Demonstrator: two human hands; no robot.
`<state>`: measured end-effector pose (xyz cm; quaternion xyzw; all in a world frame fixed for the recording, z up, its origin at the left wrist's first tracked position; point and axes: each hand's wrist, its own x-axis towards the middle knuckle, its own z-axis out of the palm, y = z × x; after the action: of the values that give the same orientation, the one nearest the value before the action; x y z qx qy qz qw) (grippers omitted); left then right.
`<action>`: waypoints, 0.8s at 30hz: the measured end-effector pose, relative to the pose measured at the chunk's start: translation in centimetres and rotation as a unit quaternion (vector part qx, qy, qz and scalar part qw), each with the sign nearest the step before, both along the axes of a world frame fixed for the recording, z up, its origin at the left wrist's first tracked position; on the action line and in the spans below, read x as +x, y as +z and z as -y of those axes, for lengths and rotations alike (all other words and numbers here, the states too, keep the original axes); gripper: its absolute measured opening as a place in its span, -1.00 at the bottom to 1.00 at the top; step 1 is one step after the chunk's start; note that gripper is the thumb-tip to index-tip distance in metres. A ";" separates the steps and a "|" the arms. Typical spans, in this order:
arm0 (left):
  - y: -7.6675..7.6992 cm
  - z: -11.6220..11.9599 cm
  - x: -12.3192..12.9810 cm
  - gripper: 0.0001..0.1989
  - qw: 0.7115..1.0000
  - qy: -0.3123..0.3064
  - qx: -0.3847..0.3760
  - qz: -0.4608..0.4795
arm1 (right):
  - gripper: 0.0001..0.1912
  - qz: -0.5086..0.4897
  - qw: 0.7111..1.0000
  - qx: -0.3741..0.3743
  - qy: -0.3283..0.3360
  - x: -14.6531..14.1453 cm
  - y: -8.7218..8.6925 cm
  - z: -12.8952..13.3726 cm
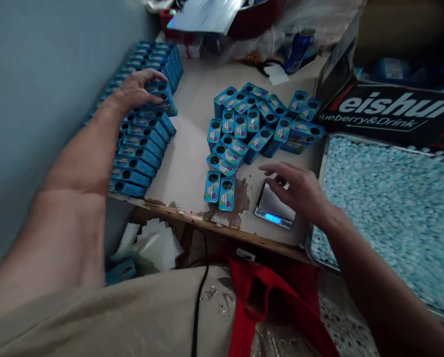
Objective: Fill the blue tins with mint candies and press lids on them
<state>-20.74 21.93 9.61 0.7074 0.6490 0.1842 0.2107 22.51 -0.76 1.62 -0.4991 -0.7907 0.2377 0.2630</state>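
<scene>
At the left rows, my left hand (138,91) has its thumb and fingers around a small blue box (165,101) with a dark round spot on its end. Tight rows of similar blue boxes (142,144) run along the wall in front of and behind that hand. My right hand (290,186) is over a small digital scale (274,218) with a lit display, its fingers apart and nothing in them. Part of the scale's plate is hidden beneath this hand. A loose cluster of blue boxes (240,124) stands mid-table, between my hands.
A metal tray (314,198) full of pale blue tablet-like pieces lies at the right. Behind it stands a black printed carton (393,114). A blue can (299,49) and a white paper piece (276,74) are at the back. The table's worn front edge (222,225) is near me.
</scene>
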 end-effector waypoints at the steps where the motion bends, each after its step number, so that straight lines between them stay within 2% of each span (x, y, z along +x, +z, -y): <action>1: -0.6 0.2 -0.4 -0.59 1.000 -0.008 -0.024 -0.005 | -0.64 0.023 1.000 -0.008 0.018 -0.9 0.1 -0.8; 4: -2.6 0.8 -1.2 -0.76 0.998 -0.018 -0.053 -0.024 | -0.61 0.076 0.995 -0.010 0.066 -2.4 0.7 -1.9; 7: -5.3 0.5 -1.3 -0.66 0.994 -0.018 -0.005 -0.111 | -0.60 0.091 0.986 -0.017 0.141 -3.2 1.1 -1.6; 10: -8.3 -1.1 -0.8 -0.67 0.976 0.049 0.021 -0.213 | -0.60 0.093 0.976 -0.020 0.198 -3.8 1.4 -1.0; 13: -10.1 -3.2 0.0 -0.70 0.962 0.128 0.033 -0.240 | -0.65 0.140 0.963 -0.003 0.229 -4.8 1.7 -0.8; 15: -10.2 -4.1 0.6 -0.76 0.956 0.152 0.026 -0.251 | -0.69 0.204 0.946 0.008 0.252 -5.7 2.1 -0.9; 17: -9.6 -4.4 1.2 -0.80 0.951 0.166 -0.008 -0.260 | -0.72 0.261 0.930 0.014 0.260 -6.4 2.5 -1.2; 19: -8.7 -4.3 1.7 -0.84 0.947 0.187 -0.043 -0.259 | -0.77 0.282 0.927 0.010 0.246 -6.5 2.8 -1.3; 20: -8.3 -4.1 1.9 -0.80 0.946 0.191 -0.053 -0.255 | -0.79 0.281 0.931 0.006 0.234 -6.3 3.1 -1.1; 22: -8.0 -3.6 1.8 -0.60 0.954 0.173 -0.051 -0.239 | -0.84 0.264 0.944 -0.004 0.198 -5.2 3.7 -0.4; 24: -8.4 -3.3 1.0 -0.48 0.967 0.147 -0.026 -0.205 | -0.83 0.242 0.962 -0.004 0.129 -3.2 4.6 0.9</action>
<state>-19.70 25.24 1.19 0.6212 0.7797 0.0475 0.0624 19.30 -1.68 6.20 -0.4365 -0.8874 0.1451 0.0285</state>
